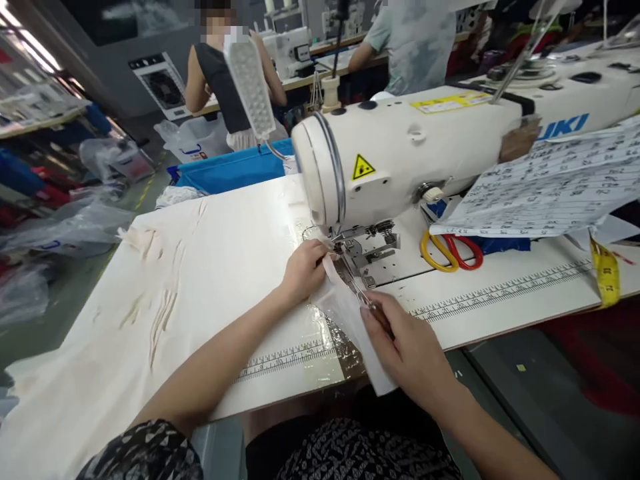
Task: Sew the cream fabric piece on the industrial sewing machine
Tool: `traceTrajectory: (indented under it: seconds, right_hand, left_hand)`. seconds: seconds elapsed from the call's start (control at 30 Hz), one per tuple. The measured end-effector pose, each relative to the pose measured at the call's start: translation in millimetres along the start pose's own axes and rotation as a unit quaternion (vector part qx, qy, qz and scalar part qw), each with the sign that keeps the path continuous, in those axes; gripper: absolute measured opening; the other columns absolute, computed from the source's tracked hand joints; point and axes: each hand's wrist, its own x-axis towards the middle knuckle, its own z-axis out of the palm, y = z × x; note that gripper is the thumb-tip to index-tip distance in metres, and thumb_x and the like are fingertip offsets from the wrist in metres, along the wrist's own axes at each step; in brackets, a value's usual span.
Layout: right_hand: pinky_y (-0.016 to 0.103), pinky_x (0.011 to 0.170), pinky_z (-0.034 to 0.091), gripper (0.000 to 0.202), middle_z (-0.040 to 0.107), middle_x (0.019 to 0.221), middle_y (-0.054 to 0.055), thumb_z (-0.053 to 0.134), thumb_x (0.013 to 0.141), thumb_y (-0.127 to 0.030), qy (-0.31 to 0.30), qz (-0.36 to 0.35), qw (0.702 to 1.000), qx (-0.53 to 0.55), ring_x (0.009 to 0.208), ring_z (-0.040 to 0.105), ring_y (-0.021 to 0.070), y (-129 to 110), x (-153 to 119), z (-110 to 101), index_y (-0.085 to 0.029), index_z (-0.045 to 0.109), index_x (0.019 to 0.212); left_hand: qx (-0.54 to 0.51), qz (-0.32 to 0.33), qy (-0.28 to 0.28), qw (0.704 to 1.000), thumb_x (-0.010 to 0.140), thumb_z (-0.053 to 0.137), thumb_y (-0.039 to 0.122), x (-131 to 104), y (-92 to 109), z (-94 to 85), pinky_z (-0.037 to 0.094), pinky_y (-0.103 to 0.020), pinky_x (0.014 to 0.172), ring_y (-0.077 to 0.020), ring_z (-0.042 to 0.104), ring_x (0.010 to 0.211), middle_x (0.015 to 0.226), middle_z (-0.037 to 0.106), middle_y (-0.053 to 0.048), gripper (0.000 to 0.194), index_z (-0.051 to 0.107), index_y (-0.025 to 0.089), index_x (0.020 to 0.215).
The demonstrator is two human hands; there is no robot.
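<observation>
My left hand [304,270] is closed at the needle area of a white sewing machine [390,160], fingers pinching the upper end of a narrow white fabric piece [350,320]. That fabric hangs down toward the table's front edge. My right hand [407,340] is closed around a slim, two-pronged metal tool [364,297], whose tip points at the presser foot [345,248]. Its exact kind is unclear, as my fingers cover most of it. The fabric's lower part passes beside my right fingers. My left fingertips partly hide the needle area.
Pale fabric [160,313] spreads over the table's left side. Yellow-and-red-handled scissors [450,252] lie right of the needle area, near written sheets [545,180] and a yellow tape measure [606,273]. A lamp [250,87] stands behind. Two people [225,80] sit beyond.
</observation>
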Motion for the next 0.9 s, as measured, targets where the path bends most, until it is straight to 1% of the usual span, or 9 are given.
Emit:
traceTrajectory:
  seconds: [0.03,0.1,0.17,0.23,0.33,0.43,0.6,0.9]
  right_hand:
    - [0.024,0.044,0.042,0.027,0.071,0.069,0.000,0.036,0.104,-0.030,0.000,0.039,0.999,-0.012,0.049,0.063,0.0154,7,-1,1,-0.016,0.057,0.112]
    - [0.027,0.046,0.041,0.030,0.071,0.071,0.002,0.036,0.102,-0.034,-0.002,0.108,0.993,-0.046,0.054,0.066,0.0193,22,1,6,-0.014,0.055,0.115]
    - [0.028,0.047,0.040,0.032,0.073,0.077,0.005,0.036,0.101,-0.032,-0.006,0.142,0.986,-0.090,0.060,0.068,0.0221,34,4,12,-0.012,0.055,0.117]
    - [0.029,0.048,0.038,0.031,0.074,0.083,0.008,0.037,0.099,-0.027,-0.011,0.132,0.982,-0.133,0.062,0.068,0.0221,42,10,19,-0.011,0.058,0.115]
    - [0.029,0.048,0.039,0.032,0.076,0.096,0.009,0.038,0.099,-0.025,0.003,0.078,0.982,-0.174,0.062,0.068,0.0200,46,17,25,-0.013,0.062,0.115]
    - [0.030,0.047,0.041,0.035,0.076,0.098,0.008,0.037,0.099,-0.024,0.024,0.051,0.980,-0.189,0.058,0.067,0.0191,45,21,27,-0.014,0.065,0.116]
    - [0.030,0.047,0.042,0.037,0.076,0.098,0.010,0.037,0.098,-0.023,0.023,0.058,0.979,-0.192,0.057,0.066,0.0184,44,21,28,-0.014,0.067,0.117]
    - [0.026,0.047,0.038,0.035,0.077,0.094,0.008,0.039,0.097,-0.023,0.017,0.063,0.977,-0.204,0.056,0.064,0.0157,45,22,29,-0.015,0.067,0.116]
  left_hand:
    - [-0.054,-0.011,0.012,0.998,0.097,0.051,0.028,0,-4,-1.7,0.051,-0.033,0.077,-0.0201,0.059,0.091,0.097,0.066,-0.008,0.021,0.068,0.016,0.092]
    - [-0.151,-0.034,0.020,0.988,0.094,0.056,0.028,2,-7,-5.9,0.051,-0.032,0.078,-0.0188,0.061,0.089,0.092,0.066,-0.006,0.020,0.068,0.017,0.083]
    - [-0.207,-0.057,0.014,0.977,0.090,0.060,0.030,4,-8,-9.7,0.050,-0.031,0.077,-0.0183,0.062,0.087,0.089,0.066,-0.005,0.019,0.069,0.018,0.079]
    - [-0.231,-0.077,0.007,0.970,0.088,0.061,0.031,5,-8,-12.3,0.050,-0.031,0.076,-0.0180,0.062,0.085,0.089,0.067,-0.004,0.018,0.069,0.019,0.079]
    - [-0.242,-0.094,0.002,0.966,0.087,0.060,0.031,6,-6,-14.5,0.049,-0.031,0.077,-0.0176,0.062,0.084,0.089,0.067,-0.003,0.017,0.070,0.020,0.081]
    - [-0.239,-0.099,0.000,0.966,0.087,0.058,0.030,6,-5,-15.8,0.049,-0.031,0.077,-0.0178,0.062,0.084,0.089,0.067,-0.003,0.017,0.069,0.020,0.080]
    - [-0.222,-0.101,-0.010,0.970,0.088,0.057,0.030,7,-5,-16.5,0.048,-0.032,0.079,-0.0187,0.062,0.087,0.091,0.068,-0.003,0.017,0.069,0.020,0.081]
    - [-0.210,-0.097,-0.012,0.973,0.088,0.056,0.029,7,-5,-17.0,0.049,-0.032,0.078,-0.0189,0.062,0.087,0.090,0.068,-0.004,0.018,0.069,0.019,0.081]
